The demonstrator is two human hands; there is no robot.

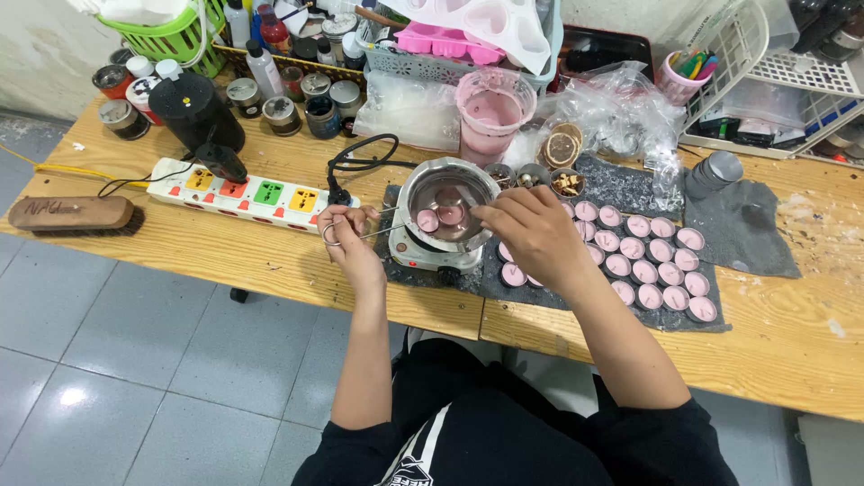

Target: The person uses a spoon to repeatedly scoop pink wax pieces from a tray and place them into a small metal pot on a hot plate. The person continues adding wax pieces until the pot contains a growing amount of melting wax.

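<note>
Two hands at a small metal melting pot on a hotplate.
L hand, closed on scissor-handled tongs (tips reach pot); R hand just right of pot, fingers pinched over rim, contents unclear; pink tealights beyond.

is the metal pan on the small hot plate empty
No, the metal pan on the hot plate holds small pink candle cups, with the right hand at its rim.

A single head-worn camera looks steeply down from above the seated person, close over the wooden table, with grey floor tiles visible beneath.
</note>
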